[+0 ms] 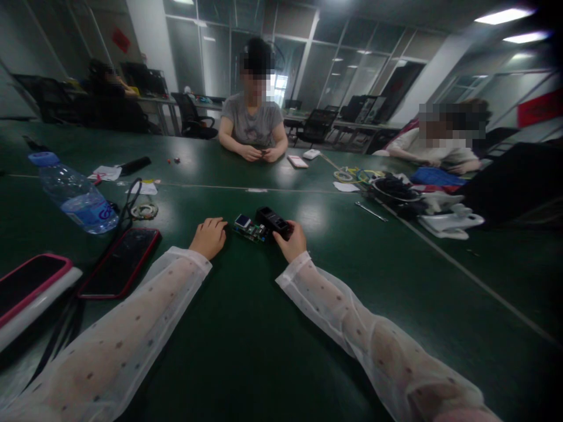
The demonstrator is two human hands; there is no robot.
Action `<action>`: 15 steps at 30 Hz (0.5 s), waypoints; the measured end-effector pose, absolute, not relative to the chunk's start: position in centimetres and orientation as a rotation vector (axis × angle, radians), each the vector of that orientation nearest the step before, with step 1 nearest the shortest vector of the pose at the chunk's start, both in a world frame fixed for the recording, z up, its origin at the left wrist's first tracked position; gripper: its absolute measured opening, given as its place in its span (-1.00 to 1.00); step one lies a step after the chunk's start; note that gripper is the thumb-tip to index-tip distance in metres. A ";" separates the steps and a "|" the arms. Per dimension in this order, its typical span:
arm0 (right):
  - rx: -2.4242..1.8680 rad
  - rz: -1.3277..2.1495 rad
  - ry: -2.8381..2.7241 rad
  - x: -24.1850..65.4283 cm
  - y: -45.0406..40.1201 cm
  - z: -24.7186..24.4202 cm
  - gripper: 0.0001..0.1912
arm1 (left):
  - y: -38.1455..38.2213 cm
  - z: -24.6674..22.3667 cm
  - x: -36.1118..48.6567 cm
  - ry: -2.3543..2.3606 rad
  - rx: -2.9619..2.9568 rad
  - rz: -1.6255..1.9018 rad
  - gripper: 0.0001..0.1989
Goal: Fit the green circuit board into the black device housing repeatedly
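On the green table (246, 305), a small circuit board (248, 227) with a little square screen lies between my two hands. A black plastic casing (273, 220) sits just right of the board, its near right end held between the thumb and fingers of my right hand (291, 240). My left hand (209, 237) rests on the table left of the board, palm down, fingers loosely spread and holding nothing; its fingertips are close to the board's left edge.
At left are a water bottle (77, 196), a red-edged phone (121, 264), a pink-edged phone (33, 284) and a coiled strap (144, 211). A wrench (370, 211), cables (358, 174) and white plastic parts (451, 221) lie right. People sit across the table.
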State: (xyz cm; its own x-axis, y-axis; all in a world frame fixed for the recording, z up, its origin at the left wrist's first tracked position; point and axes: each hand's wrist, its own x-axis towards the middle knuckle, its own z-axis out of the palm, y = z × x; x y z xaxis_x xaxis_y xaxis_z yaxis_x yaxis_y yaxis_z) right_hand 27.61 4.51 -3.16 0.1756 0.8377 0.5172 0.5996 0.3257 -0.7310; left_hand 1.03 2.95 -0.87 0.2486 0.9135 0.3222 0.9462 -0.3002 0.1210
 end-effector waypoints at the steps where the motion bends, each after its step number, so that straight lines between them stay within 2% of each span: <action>1: -1.352 0.274 -1.504 27.5 4.4 -3.0 -0.53 | 3.0 -0.9 1.0 -1.798 -2.403 -0.512 -0.64; 8: -1.095 0.291 -1.521 26.4 2.8 -1.2 -0.49 | 2.9 -0.9 1.1 -1.803 -2.402 -0.521 -0.65; 15: -1.040 0.406 -1.719 25.9 2.2 -1.0 -0.48 | 2.7 -0.7 1.2 -1.768 -2.394 -0.520 -0.65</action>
